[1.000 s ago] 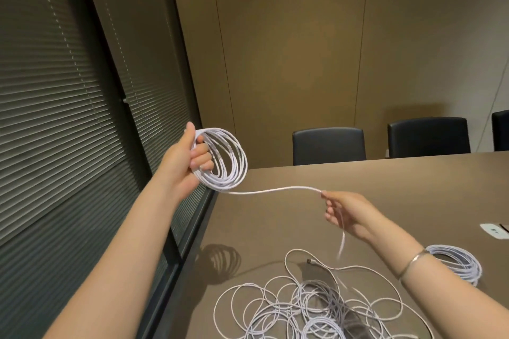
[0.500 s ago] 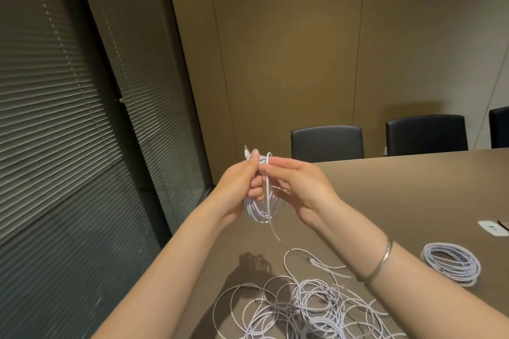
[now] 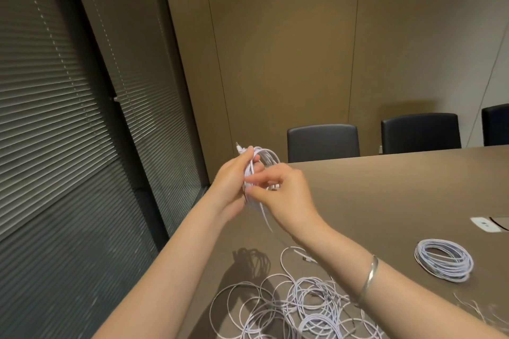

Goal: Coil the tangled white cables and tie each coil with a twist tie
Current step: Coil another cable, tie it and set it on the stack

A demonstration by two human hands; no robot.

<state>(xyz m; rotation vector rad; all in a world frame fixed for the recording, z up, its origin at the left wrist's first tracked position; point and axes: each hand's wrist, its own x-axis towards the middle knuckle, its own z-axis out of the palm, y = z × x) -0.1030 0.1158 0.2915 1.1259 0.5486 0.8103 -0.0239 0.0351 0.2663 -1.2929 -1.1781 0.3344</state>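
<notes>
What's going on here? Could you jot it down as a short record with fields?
Setting: brown meeting table, black chairs behind it
Left hand: grips a white cable coil, held up above the table
Right hand: pinches the cable at the coil's side
Loose tail: hangs down from the coil toward the tangled cables
Finished coil: lies flat on the table, at the right
Twist ties: thin strands at the right edge, too blurred to confirm

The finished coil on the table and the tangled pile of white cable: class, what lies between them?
In the head view, the person's right forearm crosses above the gap between the finished coil and the tangled pile; beneath it, the visible table looks bare.
</notes>
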